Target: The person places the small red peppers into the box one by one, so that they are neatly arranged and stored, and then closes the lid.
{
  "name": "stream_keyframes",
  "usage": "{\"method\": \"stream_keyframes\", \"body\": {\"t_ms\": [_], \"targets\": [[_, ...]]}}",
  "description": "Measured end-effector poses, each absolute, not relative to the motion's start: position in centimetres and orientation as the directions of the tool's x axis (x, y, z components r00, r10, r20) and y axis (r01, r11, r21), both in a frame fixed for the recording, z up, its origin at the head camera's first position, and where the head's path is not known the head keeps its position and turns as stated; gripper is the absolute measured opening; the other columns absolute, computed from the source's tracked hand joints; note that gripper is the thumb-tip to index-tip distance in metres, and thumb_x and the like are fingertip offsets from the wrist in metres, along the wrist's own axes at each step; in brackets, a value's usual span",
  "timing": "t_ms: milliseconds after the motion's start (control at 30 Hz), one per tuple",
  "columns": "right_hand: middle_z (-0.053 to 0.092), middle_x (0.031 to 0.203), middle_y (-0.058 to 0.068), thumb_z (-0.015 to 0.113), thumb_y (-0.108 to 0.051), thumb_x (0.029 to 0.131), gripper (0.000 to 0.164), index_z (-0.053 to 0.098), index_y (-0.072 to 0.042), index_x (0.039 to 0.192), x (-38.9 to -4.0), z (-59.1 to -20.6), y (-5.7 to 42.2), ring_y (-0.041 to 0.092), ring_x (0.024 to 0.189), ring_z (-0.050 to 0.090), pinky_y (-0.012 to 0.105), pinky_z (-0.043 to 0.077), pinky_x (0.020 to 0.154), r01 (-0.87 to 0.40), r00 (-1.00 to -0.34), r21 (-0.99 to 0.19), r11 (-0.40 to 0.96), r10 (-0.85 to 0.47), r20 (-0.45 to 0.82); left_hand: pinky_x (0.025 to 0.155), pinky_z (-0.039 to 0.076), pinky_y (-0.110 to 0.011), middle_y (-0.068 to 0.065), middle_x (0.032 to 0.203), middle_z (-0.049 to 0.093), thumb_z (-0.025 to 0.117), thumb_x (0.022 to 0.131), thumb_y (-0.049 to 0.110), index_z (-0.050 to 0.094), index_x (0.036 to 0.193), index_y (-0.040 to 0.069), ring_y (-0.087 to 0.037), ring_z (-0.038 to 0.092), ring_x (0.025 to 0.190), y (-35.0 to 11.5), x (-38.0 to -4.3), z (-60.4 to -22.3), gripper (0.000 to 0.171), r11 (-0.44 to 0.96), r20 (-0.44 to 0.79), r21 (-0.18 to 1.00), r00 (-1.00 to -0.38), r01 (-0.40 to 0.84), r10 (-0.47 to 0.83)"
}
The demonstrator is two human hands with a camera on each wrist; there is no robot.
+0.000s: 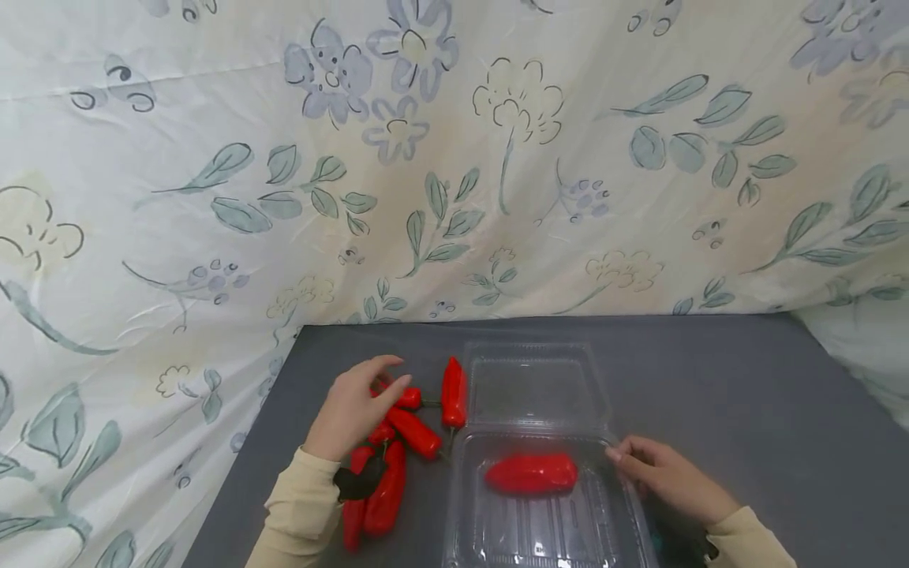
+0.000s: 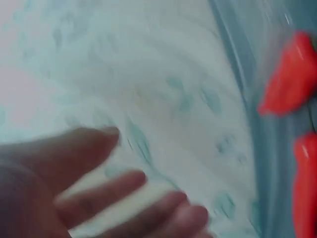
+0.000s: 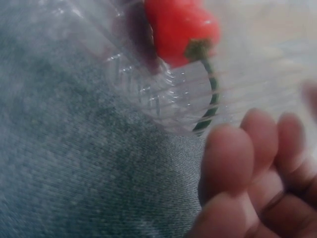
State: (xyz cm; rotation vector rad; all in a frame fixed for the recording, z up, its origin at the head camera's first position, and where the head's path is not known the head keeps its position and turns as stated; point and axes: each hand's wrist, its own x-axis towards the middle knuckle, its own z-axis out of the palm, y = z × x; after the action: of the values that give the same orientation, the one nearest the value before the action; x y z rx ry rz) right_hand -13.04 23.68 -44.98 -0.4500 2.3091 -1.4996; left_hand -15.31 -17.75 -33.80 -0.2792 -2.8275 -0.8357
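Observation:
A clear plastic clamshell container lies with its lid folded back. One red pepper, slightly blurred, is in its base; the right wrist view shows this pepper with its green stem through the clear wall. My right hand pinches the container's right rim near the hinge corner, its other fingers curled. My left hand hovers over a pile of red peppers, thumb and fingers apart with nothing between them. In the left wrist view its loose fingers spread beside two peppers.
Another red pepper lies beside the lid's left edge. The dark grey tabletop extends to the right of the container. A floral cloth hangs behind the table and along its left side.

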Motion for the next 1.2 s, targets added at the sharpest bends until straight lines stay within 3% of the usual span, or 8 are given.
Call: {"method": "stream_keyframes", "body": {"t_ms": [167, 300, 433, 600, 867, 1200], "targets": [[0.053, 0.071, -0.001, 0.049, -0.024, 0.100, 0.028, 0.054, 0.000, 0.088, -13.0, -45.1, 23.6, 0.010, 0.062, 0.052, 0.029, 0.046, 0.055, -0.039, -0.888, -0.916, 0.398, -0.434, -0.151, 0.070, 0.050, -0.039, -0.012, 0.100, 0.065, 0.061, 0.092, 0.036, 0.058, 0.125, 0.004, -0.023, 0.060, 0.083, -21.3, -15.9, -35.2, 0.046, 0.853, 0.060, 0.522, -0.997, -0.003, -0.040], [0.053, 0.071, 0.000, 0.048, -0.028, 0.101, 0.031, 0.054, 0.000, 0.089, -13.2, -45.1, 23.7, 0.011, 0.061, 0.053, 0.030, 0.047, 0.056, -0.018, -0.884, -0.912, 0.411, -0.433, -0.177, 0.073, 0.049, -0.044, -0.020, 0.104, 0.063, 0.058, 0.093, 0.039, 0.051, 0.129, -0.004, -0.028, 0.059, 0.085, -22.7, -16.3, -36.5, 0.057, 0.847, -0.057, 0.520, -0.994, -0.110, -0.094], [0.053, 0.071, 0.000, 0.047, -0.027, 0.101, 0.031, 0.054, 0.001, 0.089, -13.2, -45.0, 23.7, 0.010, 0.061, 0.053, 0.030, 0.047, 0.056, -0.021, -0.874, -0.918, 0.397, -0.452, -0.176, 0.070, 0.049, -0.043, -0.023, 0.103, 0.063, 0.057, 0.093, 0.041, 0.047, 0.130, -0.008, -0.026, 0.060, 0.076, -23.6, -16.6, -37.8, 0.062, 0.835, -0.133, 0.520, -0.983, -0.179, -0.127], [0.053, 0.070, -0.002, 0.046, -0.026, 0.102, 0.031, 0.053, 0.001, 0.088, -13.1, -45.0, 23.6, 0.010, 0.060, 0.053, 0.030, 0.048, 0.056, -0.018, -0.870, -0.924, 0.381, -0.461, -0.173, 0.071, 0.050, -0.045, -0.026, 0.108, 0.062, 0.058, 0.091, 0.044, 0.045, 0.131, -0.008, -0.029, 0.061, 0.080, -23.9, -17.1, -38.9, 0.067, 0.825, -0.202, 0.517, -0.970, -0.226, -0.139], [0.052, 0.070, 0.000, 0.047, -0.028, 0.101, 0.032, 0.052, 0.001, 0.087, -13.0, -44.7, 23.6, 0.010, 0.060, 0.052, 0.030, 0.047, 0.056, 0.005, -0.878, -0.917, 0.399, -0.438, -0.195, 0.091, 0.046, -0.055, -0.033, 0.129, 0.052, 0.060, 0.090, 0.046, 0.038, 0.136, -0.010, -0.045, 0.055, 0.110, -23.3, -17.3, -40.1, 0.075, 0.827, -0.228, 0.509, -0.964, -0.239, -0.138], [0.052, 0.071, 0.001, 0.047, -0.029, 0.101, 0.034, 0.052, 0.002, 0.087, -13.2, -44.8, 23.7, 0.011, 0.061, 0.052, 0.030, 0.046, 0.056, 0.020, -0.874, -0.914, 0.406, -0.437, -0.214, 0.091, 0.046, -0.054, -0.033, 0.131, 0.050, 0.063, 0.089, 0.035, 0.038, 0.137, -0.010, -0.047, 0.053, 0.114, -23.2, -17.3, -40.4, 0.070, 0.840, -0.225, 0.490, -0.964, -0.234, -0.138]]}}
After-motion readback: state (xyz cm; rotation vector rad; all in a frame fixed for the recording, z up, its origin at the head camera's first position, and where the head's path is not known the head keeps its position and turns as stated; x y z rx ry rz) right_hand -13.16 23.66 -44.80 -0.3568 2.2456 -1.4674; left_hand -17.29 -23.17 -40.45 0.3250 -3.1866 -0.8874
